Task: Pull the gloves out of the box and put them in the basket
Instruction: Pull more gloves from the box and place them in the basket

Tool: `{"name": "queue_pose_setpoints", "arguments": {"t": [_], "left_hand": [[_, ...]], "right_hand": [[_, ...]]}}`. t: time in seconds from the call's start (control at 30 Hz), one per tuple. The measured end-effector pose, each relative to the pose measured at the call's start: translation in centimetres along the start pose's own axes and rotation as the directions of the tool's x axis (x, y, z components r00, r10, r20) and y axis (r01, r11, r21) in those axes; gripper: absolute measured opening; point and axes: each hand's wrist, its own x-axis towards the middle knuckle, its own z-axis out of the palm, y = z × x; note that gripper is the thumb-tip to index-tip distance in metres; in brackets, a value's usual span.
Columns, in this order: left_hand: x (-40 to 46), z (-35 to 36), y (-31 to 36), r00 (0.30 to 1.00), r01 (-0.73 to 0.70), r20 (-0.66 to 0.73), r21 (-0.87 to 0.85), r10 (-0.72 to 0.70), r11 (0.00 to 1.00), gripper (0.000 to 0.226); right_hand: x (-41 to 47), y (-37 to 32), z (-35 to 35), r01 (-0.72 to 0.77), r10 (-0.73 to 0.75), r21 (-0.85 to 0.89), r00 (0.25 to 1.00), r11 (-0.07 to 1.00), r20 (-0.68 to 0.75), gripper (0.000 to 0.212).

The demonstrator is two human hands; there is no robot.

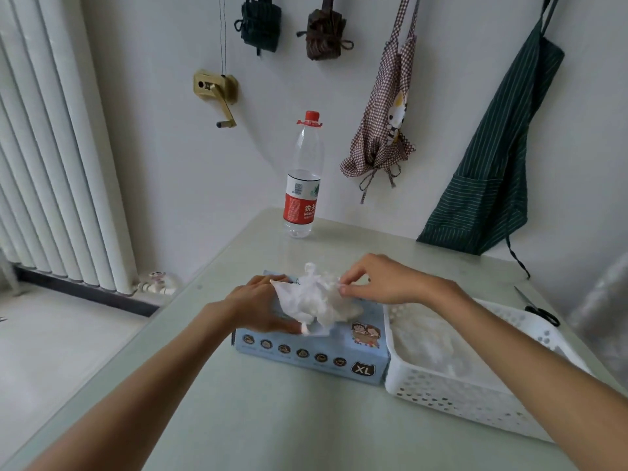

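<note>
Two hands on the job here, both over the blue box (311, 355) in the middle of the table (238, 419). The left hand (258, 305) lies on the box top, thumb curled down the near face and pinching the lower edge of the white glove, fingers spread over the lid to hold it down. The right hand (377, 282) comes in from the right, thumb and fingertips nipping the far right edge of the gloves (314, 299), a crumpled white bunch puffed up out of the box's top slot.

That film looks feather-light, floppy and thin, likely slick and clingy too, so I'd expect one glove to drag its neighbours along. Best taken by a pinch at a loose edge, pulled gently upward while the box is held down; a hard yank could tear it.

The white perforated basket (452, 392) sits touching the box's right end, already holding a pale heap. Far off stands a water bottle (302, 185); scissors (540, 309) lie beyond the basket.
</note>
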Motion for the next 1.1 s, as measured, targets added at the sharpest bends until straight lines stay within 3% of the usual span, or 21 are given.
{"name": "queue_pose_setpoints", "arguments": {"t": [0.1,0.2,0.27,0.4,0.5,0.57,0.6,0.67,0.73,0.8,0.83,0.93,1.03,1.1], "left_hand": [[0.2,0.0,-0.4,1.0,0.0,0.0,-0.031,0.0,1.0,0.099],[-0.7,-1.6,0.6,0.993,-0.043,0.105,-0.152,0.06,0.987,0.082],[-1.1,-3.1,0.7,0.979,-0.017,0.19,-0.305,0.078,0.952,0.091],[-1.4,-5.6,1.7,0.995,-0.068,0.029,-0.501,0.095,0.863,0.088],[-0.9,-4.7,3.2,0.99,-0.101,0.079,-0.162,0.115,0.982,0.076],[-0.6,-3.9,3.3,0.994,-0.11,0.029,0.073,0.108,0.991,0.055],[-0.5,-3.7,3.2,0.995,-0.098,-0.012,0.108,0.099,0.989,0.046],[-0.4,-3.7,2.9,0.993,-0.062,-0.1,0.082,0.07,0.995,0.035],[0.0,-3.6,3.0,0.983,-0.047,-0.173,0.077,0.06,0.996,0.032],[0.5,-3.2,3.4,0.969,-0.037,-0.24,0.092,0.058,0.995,0.031],[0.8,-3.1,3.7,0.961,-0.035,-0.272,0.076,0.055,0.996,0.029],[0.9,-4.7,3.7,0.931,-0.057,-0.362,-0.002,0.052,0.998,0.019],[0.1,-7.8,3.1,0.898,-0.068,-0.438,-0.047,0.041,0.997,0.015],[-0.5,-9.3,3.0,0.887,-0.076,-0.46,-0.064,0.039,0.995,0.016]], "right_hand": [[-0.7,0.7,0.6,-0.016,0.031,0.095,0.988,0.995,-0.151,0.021],[-1.0,1.5,1.6,-0.03,0.034,0.044,0.994,0.999,-0.106,0.018],[-1.2,1.8,2.0,-0.033,0.036,0.029,0.994,0.999,-0.104,0.019],[-1.0,2.2,2.8,-0.024,0.023,-0.004,0.972,1.0,-0.232,0.019],[-0.7,2.4,2.7,-0.049,0.07,0.085,0.96,0.995,-0.27,0.016],[-0.8,2.7,2.6,-0.076,0.096,0.088,0.963,0.993,-0.252,0.016],[-0.9,2.8,2.5,-0.083,0.1,0.08,0.963,0.993,-0.25,0.017],[-0.9,2.7,2.4,-0.089,0.125,0.162,0.966,0.983,-0.228,0.024],[-0.3,2.0,2.4,-0.14,0.193,0.343,0.974,0.929,-0.123,0.045],[0.5,1.3,2.9,-0.181,0.215,0.328,0.974,0.927,-0.071,0.064],[0.9,1.1,3.3,-0.161,0.19,0.232,0.976,0.959,-0.11,0.064],[1.4,1.0,4.1,-0.06,0.041,-0.058,0.958,0.997,-0.285,0.028],[1.5,1.8,4.9,-0.018,-0.011,-0.159,0.984,0.987,-0.179,0.023],[1.5,2.3,5.0,-0.009,0.0,-0.081,0.994,0.997,-0.109,0.026]]}}
